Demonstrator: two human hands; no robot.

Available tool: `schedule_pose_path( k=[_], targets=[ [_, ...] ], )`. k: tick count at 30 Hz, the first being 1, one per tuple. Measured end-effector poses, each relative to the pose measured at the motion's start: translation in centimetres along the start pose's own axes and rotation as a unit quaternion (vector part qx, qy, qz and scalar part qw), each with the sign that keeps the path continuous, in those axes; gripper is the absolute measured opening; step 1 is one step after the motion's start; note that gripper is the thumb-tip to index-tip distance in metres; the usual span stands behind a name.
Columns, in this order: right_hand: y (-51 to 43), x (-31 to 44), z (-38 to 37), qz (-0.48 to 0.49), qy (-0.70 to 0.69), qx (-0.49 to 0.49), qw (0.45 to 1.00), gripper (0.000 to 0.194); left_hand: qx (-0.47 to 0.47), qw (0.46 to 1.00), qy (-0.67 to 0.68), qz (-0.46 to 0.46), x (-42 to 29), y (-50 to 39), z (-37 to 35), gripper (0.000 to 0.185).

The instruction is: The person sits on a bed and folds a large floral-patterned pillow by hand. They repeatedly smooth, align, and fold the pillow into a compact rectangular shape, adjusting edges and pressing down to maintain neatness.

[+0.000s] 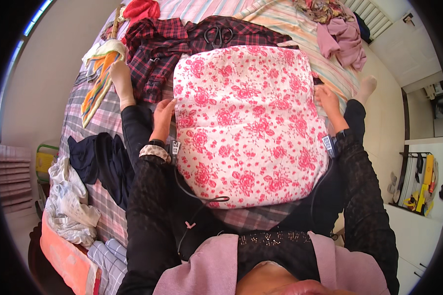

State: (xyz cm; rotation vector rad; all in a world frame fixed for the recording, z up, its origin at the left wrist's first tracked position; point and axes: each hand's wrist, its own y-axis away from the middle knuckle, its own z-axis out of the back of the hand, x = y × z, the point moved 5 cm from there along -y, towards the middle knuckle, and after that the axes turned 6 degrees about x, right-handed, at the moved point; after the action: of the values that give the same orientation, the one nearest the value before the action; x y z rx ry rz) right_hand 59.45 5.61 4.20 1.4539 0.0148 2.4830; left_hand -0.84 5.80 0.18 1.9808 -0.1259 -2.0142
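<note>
A white cloth with pink flowers [249,125] lies folded into a large rounded rectangle before me, between my legs on the bed. My left hand [163,118] is at its left edge, the thumb and fingertips meeting the fabric. At the opposite edge is my right hand [328,103], fingers curled by the border; whether it pinches the cloth is not clear. Just beyond the far edge, black-handled scissors [217,37] rest on a red and black plaid shirt [151,51]. A thin black cable crosses the near left part of the flowered cloth.
Dark blue clothing [99,162], a crumpled white garment [70,206] and an orange cloth [66,254] lie left. A striped towel [99,81] is near my left foot. Pink clothing [341,42] lies at the far right, on the striped bedding [280,22].
</note>
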Motion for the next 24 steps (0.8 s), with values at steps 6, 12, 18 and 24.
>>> schedule_pose_path(
  k=[6,12,18,24],
  targets=[
    [-8.2,-1.7,-3.1,-0.055,0.016,-0.039,0.998,0.054,0.083,0.992,0.065,0.074,-1.3,-2.3,-3.3,0.029],
    [-6.2,1.3,-4.9,-0.103,-0.185,0.168,0.963,0.049,0.18,0.977,0.108,0.034,-5.8,-1.8,-4.7,0.034],
    [2.7,5.7,1.0,-0.012,-0.049,0.17,0.984,0.05,0.503,0.862,-0.027,0.062,-8.6,7.7,-7.0,0.031],
    [8.4,1.6,11.9,-0.191,0.273,0.326,0.885,0.026,0.586,0.676,-0.438,-0.087,-5.7,13.3,-11.5,0.036]
  ],
)
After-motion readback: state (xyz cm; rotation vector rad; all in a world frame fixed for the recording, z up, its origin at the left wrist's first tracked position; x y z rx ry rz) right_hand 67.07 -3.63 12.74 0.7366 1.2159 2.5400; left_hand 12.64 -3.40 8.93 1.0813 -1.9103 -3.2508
